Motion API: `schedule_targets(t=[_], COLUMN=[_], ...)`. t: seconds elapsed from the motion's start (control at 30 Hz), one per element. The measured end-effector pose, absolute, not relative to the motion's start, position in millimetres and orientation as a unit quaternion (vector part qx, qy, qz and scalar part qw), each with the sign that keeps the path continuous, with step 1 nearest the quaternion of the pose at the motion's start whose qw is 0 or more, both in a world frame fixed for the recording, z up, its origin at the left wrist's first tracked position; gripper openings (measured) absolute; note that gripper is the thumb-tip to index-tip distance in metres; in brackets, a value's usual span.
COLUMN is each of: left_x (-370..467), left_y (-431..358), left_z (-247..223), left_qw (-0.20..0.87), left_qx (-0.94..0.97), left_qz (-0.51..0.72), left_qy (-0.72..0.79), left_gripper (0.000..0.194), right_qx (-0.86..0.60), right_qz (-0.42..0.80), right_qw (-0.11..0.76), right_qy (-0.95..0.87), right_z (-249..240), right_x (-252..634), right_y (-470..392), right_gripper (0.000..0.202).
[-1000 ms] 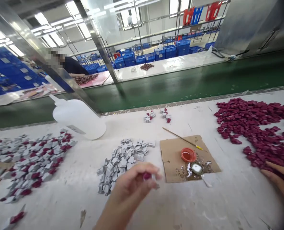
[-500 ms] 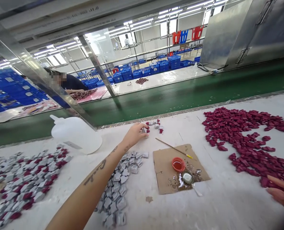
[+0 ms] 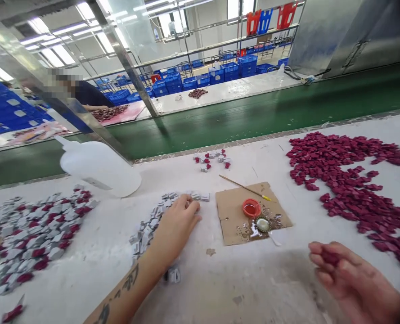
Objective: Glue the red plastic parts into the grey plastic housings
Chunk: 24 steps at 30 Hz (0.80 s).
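Note:
My left hand point(image 3: 181, 218) reaches over the pile of grey pieces point(image 3: 146, 229), its fingers bent down onto pieces near the pile's right edge; whatever lies under the fingertips is hidden. At the right, my right hand point(image 3: 346, 270) is raised over the white table with a dark red piece point(image 3: 330, 257) pinched in its fingers. The heap of dark red pieces point(image 3: 351, 180) lies beyond that hand. Between the hands, a cardboard sheet point(image 3: 231, 220) bears a red cap of liquid point(image 3: 251, 208), a round metal cap point(image 3: 262, 224) and a thin brush point(image 3: 243, 187).
A white bottle point(image 3: 100, 168) lies at the back left. Mixed grey and red pieces point(image 3: 38, 229) cover the left side. A small joined group point(image 3: 204, 161) sits near the green belt point(image 3: 193, 135). Across it, a person point(image 3: 88, 94) leans over a table.
My left hand has moved from the small group at the back to the grey pile. My right hand has come away from the red heap toward the middle, holding a red piece. The view has tilted down.

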<state>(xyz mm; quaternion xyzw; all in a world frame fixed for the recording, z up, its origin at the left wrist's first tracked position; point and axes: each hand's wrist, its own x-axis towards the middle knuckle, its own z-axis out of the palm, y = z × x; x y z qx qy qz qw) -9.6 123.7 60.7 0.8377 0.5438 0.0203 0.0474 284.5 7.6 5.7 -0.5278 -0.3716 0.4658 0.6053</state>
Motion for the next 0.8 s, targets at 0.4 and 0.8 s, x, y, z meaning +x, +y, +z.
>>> schedule_targets(t=[0.4, 0.8], left_x=[-15.0, 16.9], left_y=[111.9, 22.0], left_z=[58.3, 32.0], left_qw=[0.078, 0.634], left_qx=[0.852, 0.490], left_qz=[0.203, 0.383], left_qy=[0.476, 0.460], left_gripper=[0.019, 0.015], right_qx=[-0.494, -0.516], right_qz=[0.604, 0.565], right_qw=[0.585, 0.557], right_qy=[-0.220, -0.323], right_z=[32.8, 22.2], right_x=[246.4, 262.1], right_y=[-2.4, -4.3], right_gripper=[0.032, 0.026])
